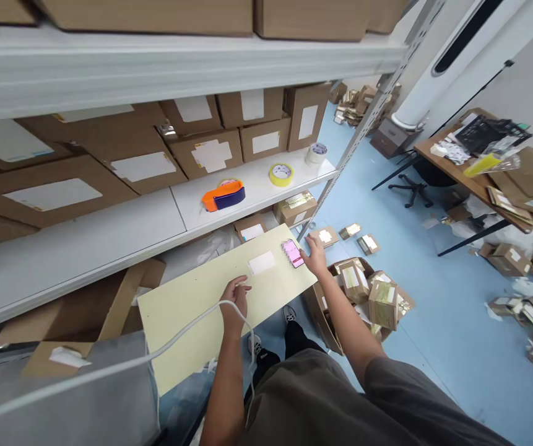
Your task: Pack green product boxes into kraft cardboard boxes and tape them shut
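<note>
A pale yellow board (192, 303) lies in front of me below the shelf. Near its right end is a smartphone (293, 253) with a lit pink screen. My right hand (313, 255) is at the phone's right edge, fingers apart, thumb close to the screen; whether it touches is unclear. Left of the phone a blank white label (261, 263) lies flat on the board. My left hand (236, 296) hovers over the board just below that label, its fingers loosely bent and apart, holding nothing. A white cable (192, 325) passes in front of my left wrist.
On the shelf (252, 207) sit an orange and blue tape dispenser (223, 196), yellow tape (281, 174) and clear tape (316, 153), before stacked cardboard boxes (217, 153). A large carton (322, 313) of parcels stands at my right. Farther right is a cluttered desk (461, 164).
</note>
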